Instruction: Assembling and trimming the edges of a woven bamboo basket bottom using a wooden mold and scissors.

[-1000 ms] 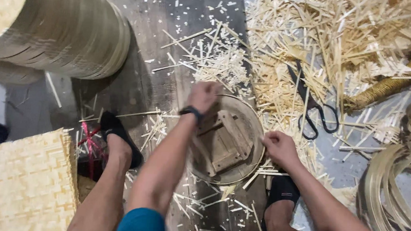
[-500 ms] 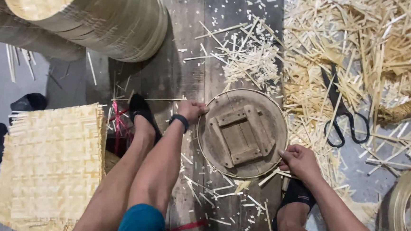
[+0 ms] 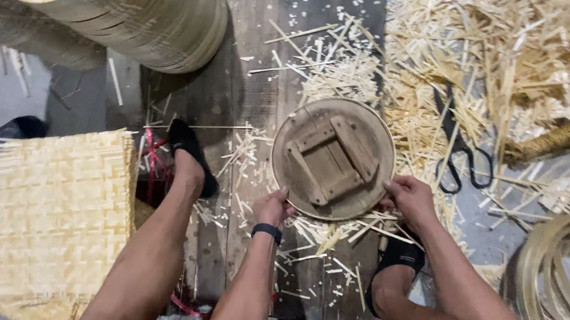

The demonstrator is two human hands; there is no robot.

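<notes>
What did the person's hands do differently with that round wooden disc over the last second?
The left hand came down from the far edge of the round wooden disc to its near left rim. The right hand kept its hold on the near right rim, so both now grip the disc. The scissors, woven mat and bamboo scraps lie as before.
</notes>
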